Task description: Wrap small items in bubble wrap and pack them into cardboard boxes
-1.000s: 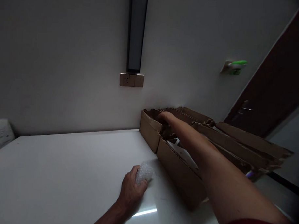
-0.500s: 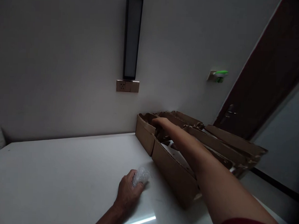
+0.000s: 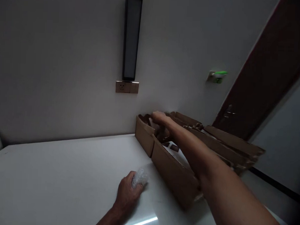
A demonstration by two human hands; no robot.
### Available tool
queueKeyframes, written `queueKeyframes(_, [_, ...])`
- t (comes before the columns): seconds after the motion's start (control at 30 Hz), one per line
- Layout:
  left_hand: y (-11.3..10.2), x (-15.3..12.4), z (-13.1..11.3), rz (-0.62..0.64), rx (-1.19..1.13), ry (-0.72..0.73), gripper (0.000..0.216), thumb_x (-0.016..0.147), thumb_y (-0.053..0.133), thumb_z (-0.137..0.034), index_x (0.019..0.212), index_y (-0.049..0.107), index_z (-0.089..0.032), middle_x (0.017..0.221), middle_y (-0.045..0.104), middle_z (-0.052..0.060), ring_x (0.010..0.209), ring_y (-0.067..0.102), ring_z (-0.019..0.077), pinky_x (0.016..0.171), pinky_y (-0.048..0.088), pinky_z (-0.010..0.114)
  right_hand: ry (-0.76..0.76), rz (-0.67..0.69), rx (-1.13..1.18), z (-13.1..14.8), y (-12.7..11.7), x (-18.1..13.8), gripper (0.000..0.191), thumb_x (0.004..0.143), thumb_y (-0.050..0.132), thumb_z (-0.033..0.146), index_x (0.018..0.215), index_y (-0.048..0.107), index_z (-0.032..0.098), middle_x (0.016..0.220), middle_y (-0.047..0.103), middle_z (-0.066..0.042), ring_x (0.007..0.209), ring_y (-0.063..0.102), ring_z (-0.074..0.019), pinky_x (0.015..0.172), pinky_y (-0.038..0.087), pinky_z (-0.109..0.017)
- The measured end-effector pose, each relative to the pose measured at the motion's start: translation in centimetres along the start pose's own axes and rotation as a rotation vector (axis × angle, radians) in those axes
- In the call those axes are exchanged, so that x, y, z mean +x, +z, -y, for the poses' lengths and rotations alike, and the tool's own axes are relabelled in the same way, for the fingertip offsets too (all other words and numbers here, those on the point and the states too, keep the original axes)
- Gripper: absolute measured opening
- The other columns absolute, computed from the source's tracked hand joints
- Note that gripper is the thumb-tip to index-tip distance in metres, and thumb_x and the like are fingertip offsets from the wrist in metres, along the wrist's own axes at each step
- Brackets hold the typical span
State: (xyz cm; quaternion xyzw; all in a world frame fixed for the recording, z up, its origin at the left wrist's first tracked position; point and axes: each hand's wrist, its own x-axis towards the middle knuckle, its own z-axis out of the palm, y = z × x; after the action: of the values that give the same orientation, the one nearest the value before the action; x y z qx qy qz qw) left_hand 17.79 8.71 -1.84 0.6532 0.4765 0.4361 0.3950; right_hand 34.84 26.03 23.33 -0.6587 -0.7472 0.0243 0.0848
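Observation:
On the white table, my left hand (image 3: 129,190) is closed around a small bundle of clear bubble wrap (image 3: 140,177); whatever may be inside does not show. My right arm stretches forward over the cardboard boxes. At its end, my right hand (image 3: 160,118) is bent down at the top of the far left cardboard box (image 3: 144,136), its fingers curled and partly hidden. A pale, blurred patch shows just under those fingers, too indistinct to name. Below my forearm, the nearer cardboard box (image 3: 173,174) holds something white with a dark patch.
More open cardboard boxes (image 3: 220,143) stand side by side to the right. Behind the table (image 3: 64,175) is a wall with a socket plate (image 3: 127,87) and a tall dark-framed panel (image 3: 132,38). A dark door (image 3: 262,70) is at the right.
My right hand has risen a little out of the far left box, and a pale patch now shows under it. My left hand still grips the bubble wrap in the same place.

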Motion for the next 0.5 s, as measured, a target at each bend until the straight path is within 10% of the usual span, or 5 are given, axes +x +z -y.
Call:
queueKeyframes(0.2, [-3.7, 1.0, -3.9, -0.180, -0.199, 0.104, 0.033, 0.074, 0.059, -0.038, 0.099, 0.063, -0.017, 0.107, 0.065, 0.009, 0.097, 0.060, 0.0252, 0.083, 0.049, 0.032, -0.084, -0.254, -0.123, 1.7, -8.1, -7.9, 0.014, 0.089, 0.061, 0.016, 0.100, 0.069, 0.019, 0.097, 0.069, -0.011, 0.095, 0.061, -0.0238, 0.080, 0.045, -0.032])
queueKeyframes(0.33, [-5.9, -0.3, -11.2, -0.222, -0.257, 0.349, 0.039, 0.071, 0.068, -0.041, 0.105, 0.067, -0.021, 0.151, 0.038, 0.008, 0.136, 0.038, 0.0340, 0.102, 0.043, 0.036, -0.278, -0.208, -0.063, 3.9, -7.8, -14.8, 0.013, 0.080, 0.062, 0.012, 0.087, 0.069, 0.020, 0.075, 0.067, -0.004, 0.072, 0.058, -0.0163, 0.060, 0.037, -0.025])
queueKeyframes(0.5, [-4.3, -1.4, -14.3, -0.039, -0.317, 0.248, 0.032, 0.073, 0.065, -0.037, 0.097, 0.066, -0.016, 0.095, 0.064, 0.007, 0.083, 0.060, 0.0214, 0.068, 0.049, 0.025, -0.642, 0.245, 0.278, 3.4, -4.8, -16.1, 0.023, 0.082, 0.058, 0.017, 0.103, 0.066, 0.020, 0.077, 0.069, 0.001, 0.065, 0.060, -0.0113, 0.056, 0.040, -0.019])
